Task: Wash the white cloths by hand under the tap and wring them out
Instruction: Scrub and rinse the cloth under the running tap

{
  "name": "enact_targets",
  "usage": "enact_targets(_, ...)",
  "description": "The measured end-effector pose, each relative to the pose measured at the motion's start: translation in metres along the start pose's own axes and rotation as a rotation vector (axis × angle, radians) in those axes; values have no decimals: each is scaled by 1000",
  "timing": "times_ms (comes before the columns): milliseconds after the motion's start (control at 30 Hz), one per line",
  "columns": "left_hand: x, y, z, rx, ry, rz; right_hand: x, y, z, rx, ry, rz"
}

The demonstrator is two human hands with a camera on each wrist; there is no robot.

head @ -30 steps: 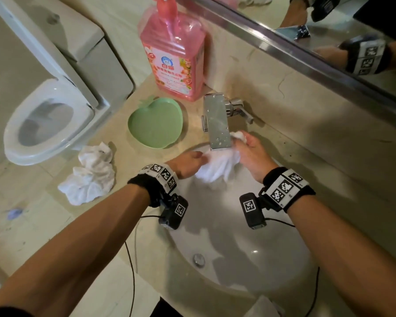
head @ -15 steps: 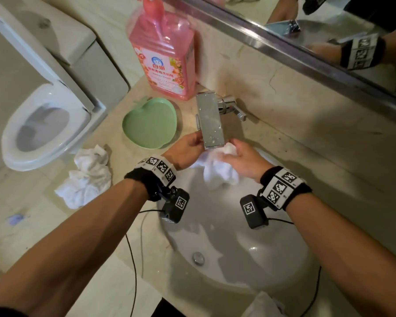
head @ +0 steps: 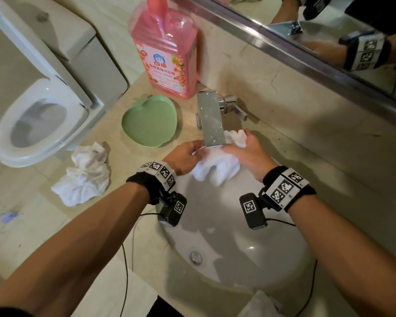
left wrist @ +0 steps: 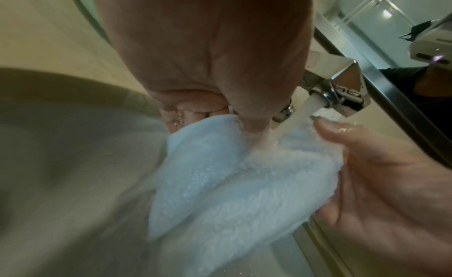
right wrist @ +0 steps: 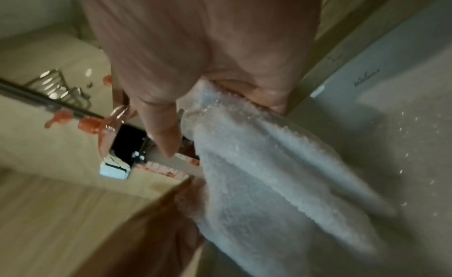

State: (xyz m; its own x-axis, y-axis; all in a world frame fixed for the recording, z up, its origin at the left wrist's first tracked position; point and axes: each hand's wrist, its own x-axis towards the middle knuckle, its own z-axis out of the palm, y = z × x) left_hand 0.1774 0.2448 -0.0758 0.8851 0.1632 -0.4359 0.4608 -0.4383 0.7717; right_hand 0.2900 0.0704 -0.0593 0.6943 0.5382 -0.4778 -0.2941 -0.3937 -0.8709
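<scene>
Gripping the white cloth (head: 216,167) as before, both hands seemingly spread it wider.

White cloth (head: 215,164), green dish (head: 149,121), pink bottle (head: 167,53), checkered black-and-white wristbands (head: 284,188).

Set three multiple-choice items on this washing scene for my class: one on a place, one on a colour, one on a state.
1. Where does the crumpled spare cloth lie?
A. in the basin
B. on the counter, left of the basin
C. in the green dish

2. What colour is the detergent bottle?
A. blue
B. pink
C. white

3. What state is the tap in?
A. running
B. off
C. removed

Answers:
1 B: the spare cloth lies on the counter near the green dish.
2 B: the detergent bottle is pink.
3 A: the tap pours water onto the white cloth that the left hand and right hand hold.
</scene>
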Motion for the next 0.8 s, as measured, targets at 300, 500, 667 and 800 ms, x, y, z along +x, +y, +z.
enact_targets(300,15,16,3,-132,-43,-6,-4,17,-7,-215,-99,25)
enact_targets(500,9,-12,8,-235,-16,-58,-3,6,-10,146,16,107)
enact_targets(667,9,-4,-3,-671,212,-134,-5,3,-2,91,-83,102)
enact_targets(800,0,0,-19,-301,238,20,-6,6,8,-256,-82,-25)
